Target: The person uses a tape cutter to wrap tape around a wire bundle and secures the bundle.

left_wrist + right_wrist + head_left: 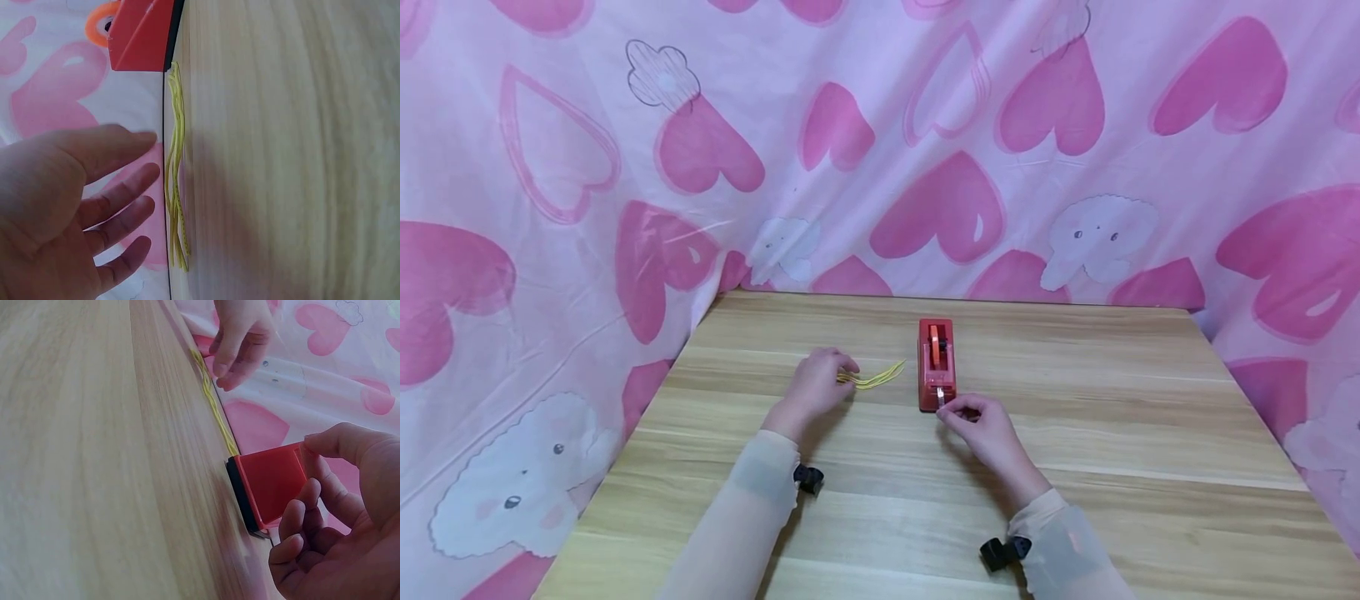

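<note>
A red tape dispenser (928, 387) stands on the wooden table, an orange roll (935, 346) set in its top. At its front end, my right hand (988, 429) pinches the end of the clear tape (941, 397) between thumb and forefinger. The other right fingers are curled in the right wrist view. A loose bundle of thin yellow cords (177, 156) lies left of the dispenser. Over the left end of these cords hovers my left hand (816, 385), thumb and fingers apart and relaxed. In the left wrist view nothing is between its fingers.
The wooden table (865, 517) reaches back to a pink curtain (880, 125) printed with hearts, which also hangs along both sides. Each wrist carries a small black camera mount, such as the right one (1006, 552).
</note>
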A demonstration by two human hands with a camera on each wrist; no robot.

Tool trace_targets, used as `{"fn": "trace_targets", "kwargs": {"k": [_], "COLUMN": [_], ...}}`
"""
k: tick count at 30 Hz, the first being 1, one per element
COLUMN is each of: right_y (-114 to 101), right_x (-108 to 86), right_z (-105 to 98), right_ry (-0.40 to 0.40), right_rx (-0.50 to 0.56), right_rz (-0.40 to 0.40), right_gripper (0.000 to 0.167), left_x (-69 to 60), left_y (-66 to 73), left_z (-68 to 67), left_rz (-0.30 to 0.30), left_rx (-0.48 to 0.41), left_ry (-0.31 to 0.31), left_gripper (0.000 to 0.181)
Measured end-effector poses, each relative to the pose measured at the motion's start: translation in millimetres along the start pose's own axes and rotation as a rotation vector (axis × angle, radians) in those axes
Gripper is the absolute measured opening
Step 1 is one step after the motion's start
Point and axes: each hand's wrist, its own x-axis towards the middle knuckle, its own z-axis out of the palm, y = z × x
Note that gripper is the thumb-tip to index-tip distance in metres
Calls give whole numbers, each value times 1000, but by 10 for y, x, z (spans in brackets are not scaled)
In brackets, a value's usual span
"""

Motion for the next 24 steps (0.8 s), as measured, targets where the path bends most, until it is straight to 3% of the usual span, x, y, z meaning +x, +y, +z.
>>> {"fn": "trace_targets", "kwargs": {"k": [12,24], "right_y": [-18,-34], "right_x": [-6,-14], "right_z": [-8,-27], "right_ry": [-3,-20], "right_rx": [-4,14], "right_rz": [0,13], "right_gripper": [15,16], "left_x": [26,33], "left_y": [-88,-121], "left_z": [37,89], "left_rz": [-33,-73], "left_rx": [80,68], "left_ry": [-6,-25], "left_gripper": [16,6]}}
